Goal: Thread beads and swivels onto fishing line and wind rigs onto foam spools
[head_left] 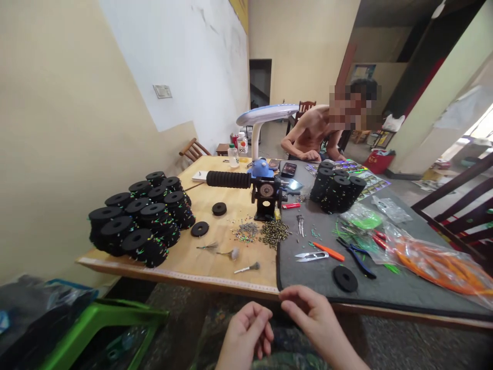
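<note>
Both my hands sit below the table's front edge, over my lap. My left hand (246,331) is curled with its fingers folded in. My right hand (314,318) has its fingertips pinched together, close to the left hand's knuckles. Whatever they hold is too small to make out. Just beyond them on the grey mat (308,272) lies a black foam disc (345,278), with a silver thread snip (311,256) and an orange-handled tool (328,251) further in. A pile of small metal pieces (274,232) and coloured beads (246,232) lies mid-table.
Stacks of black foam spools (138,218) fill the table's left; another stack (338,187) stands at the back. A small winder with a black foam roll (265,194) is mid-table. Plastic bags (431,259) lie right. A person sits at the far end. A green stool (103,321) is lower left.
</note>
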Motion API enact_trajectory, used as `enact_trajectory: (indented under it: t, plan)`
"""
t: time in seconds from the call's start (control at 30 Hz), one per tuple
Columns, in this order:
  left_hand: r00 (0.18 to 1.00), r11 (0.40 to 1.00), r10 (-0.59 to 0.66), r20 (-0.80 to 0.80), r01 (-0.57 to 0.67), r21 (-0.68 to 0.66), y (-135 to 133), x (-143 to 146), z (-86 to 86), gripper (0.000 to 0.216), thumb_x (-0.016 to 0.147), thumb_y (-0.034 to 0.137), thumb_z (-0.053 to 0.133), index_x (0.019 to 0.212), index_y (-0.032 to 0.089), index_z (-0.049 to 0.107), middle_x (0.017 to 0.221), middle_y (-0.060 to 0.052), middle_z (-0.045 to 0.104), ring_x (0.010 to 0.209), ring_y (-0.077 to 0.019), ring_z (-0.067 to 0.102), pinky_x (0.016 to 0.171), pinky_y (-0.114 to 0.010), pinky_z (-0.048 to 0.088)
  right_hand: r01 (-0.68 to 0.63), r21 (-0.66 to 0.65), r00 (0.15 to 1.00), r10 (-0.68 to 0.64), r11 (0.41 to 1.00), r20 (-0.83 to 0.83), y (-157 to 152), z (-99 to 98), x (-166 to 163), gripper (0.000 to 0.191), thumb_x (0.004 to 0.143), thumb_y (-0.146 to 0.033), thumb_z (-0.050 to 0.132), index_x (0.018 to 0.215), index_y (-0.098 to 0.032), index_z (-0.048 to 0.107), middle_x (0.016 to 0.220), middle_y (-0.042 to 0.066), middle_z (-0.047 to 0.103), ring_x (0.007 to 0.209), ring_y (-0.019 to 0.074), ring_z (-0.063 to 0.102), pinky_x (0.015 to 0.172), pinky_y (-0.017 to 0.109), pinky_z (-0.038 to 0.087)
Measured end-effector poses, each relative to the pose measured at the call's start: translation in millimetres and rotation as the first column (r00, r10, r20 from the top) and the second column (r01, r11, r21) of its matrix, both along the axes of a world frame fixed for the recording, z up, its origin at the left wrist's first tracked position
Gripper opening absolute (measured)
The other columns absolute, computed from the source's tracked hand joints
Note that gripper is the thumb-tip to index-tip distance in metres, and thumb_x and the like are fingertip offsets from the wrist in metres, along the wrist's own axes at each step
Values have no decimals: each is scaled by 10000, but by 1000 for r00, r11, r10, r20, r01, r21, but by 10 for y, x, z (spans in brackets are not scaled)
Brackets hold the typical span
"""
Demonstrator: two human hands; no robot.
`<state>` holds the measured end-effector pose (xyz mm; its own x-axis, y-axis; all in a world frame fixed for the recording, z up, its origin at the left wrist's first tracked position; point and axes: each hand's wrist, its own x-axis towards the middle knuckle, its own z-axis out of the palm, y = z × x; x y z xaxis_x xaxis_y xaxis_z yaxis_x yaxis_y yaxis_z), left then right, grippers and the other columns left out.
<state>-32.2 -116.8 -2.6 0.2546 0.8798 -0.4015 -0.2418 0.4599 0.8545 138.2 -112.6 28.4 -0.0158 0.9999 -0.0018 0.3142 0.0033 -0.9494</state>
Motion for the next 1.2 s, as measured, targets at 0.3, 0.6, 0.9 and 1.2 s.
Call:
enact_trajectory:
  t: [0.3, 0.6, 0.9, 1.2]
  plan:
    - [992, 992, -111, -61, 114, 46, -31, 64, -195, 493, 677, 642, 638, 688, 169, 500, 514, 21, 591, 342, -51, 456, 359, -162, 270, -44, -285, 936, -60, 957, -347, 172, -110, -301, 403, 639, -522, 725, 749, -137, 682, 713, 58, 711, 512, 131, 568, 390, 190, 368]
    - [985, 984, -130, -114, 142, 102, -61, 138, -312, 511, 680, 677, 600, 688, 175, 502, 498, 17, 590, 327, -59, 451, 348, -169, 265, -53, -333, 838, -139, 941, -527, 171, -133, -289, 372, 633, -482, 769, 686, -144, 624, 670, 32, 700, 550, 123, 602, 396, 159, 391]
    - [972, 974, -210, -104, 217, 61, -75, 118, -423, 496, 657, 660, 635, 673, 183, 499, 493, 12, 594, 338, -69, 458, 367, -184, 290, -84, -375, 738, -195, 923, -645, 188, -32, -313, 369, 647, -444, 785, 711, -148, 574, 701, 33, 702, 560, 113, 621, 422, 149, 410]
    - [957, 957, -271, -102, 280, 80, -61, 116, -505, 360, 653, 485, 736, 651, 154, 594, 562, -26, 631, 427, -103, 516, 461, -215, 401, -69, -356, 805, -159, 932, -572, 186, -101, -298, 391, 643, -497, 755, 687, -171, 543, 646, 14, 672, 448, 78, 510, 401, 164, 362]
